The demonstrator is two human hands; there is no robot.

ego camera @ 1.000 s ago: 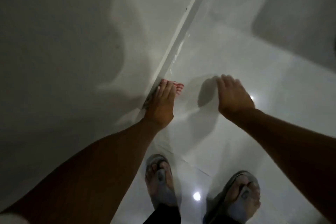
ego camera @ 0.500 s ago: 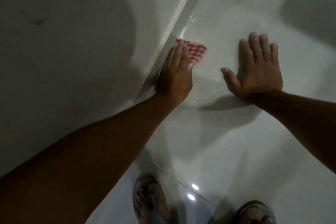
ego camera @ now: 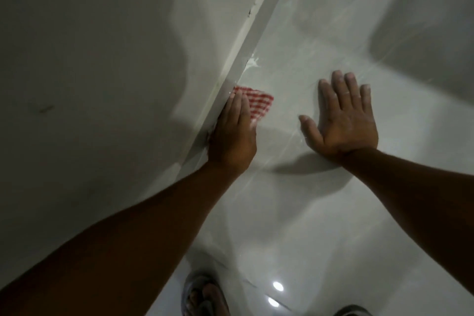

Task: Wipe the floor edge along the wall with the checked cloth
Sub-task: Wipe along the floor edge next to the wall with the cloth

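Note:
A red and white checked cloth (ego camera: 257, 104) lies on the glossy pale floor right against the foot of the wall. My left hand (ego camera: 234, 133) presses flat on it, fingers together, covering most of it; only the far end sticks out past my fingertips. The floor edge (ego camera: 259, 20) runs diagonally up and to the right along a narrow skirting strip. My right hand (ego camera: 342, 122) rests palm down on the floor to the right of the cloth, fingers spread, holding nothing.
The plain grey wall (ego camera: 102, 59) fills the left side. A white smear (ego camera: 252, 64) sits on the floor by the edge, just beyond the cloth. My sandalled feet (ego camera: 205, 297) show at the bottom. Ceiling lights reflect (ego camera: 278, 286) on the tile.
My left hand has pushed the cloth further along the floor edge away from me. My right hand went from hovering to flat on the floor, fingers spread. The view has shifted forward.

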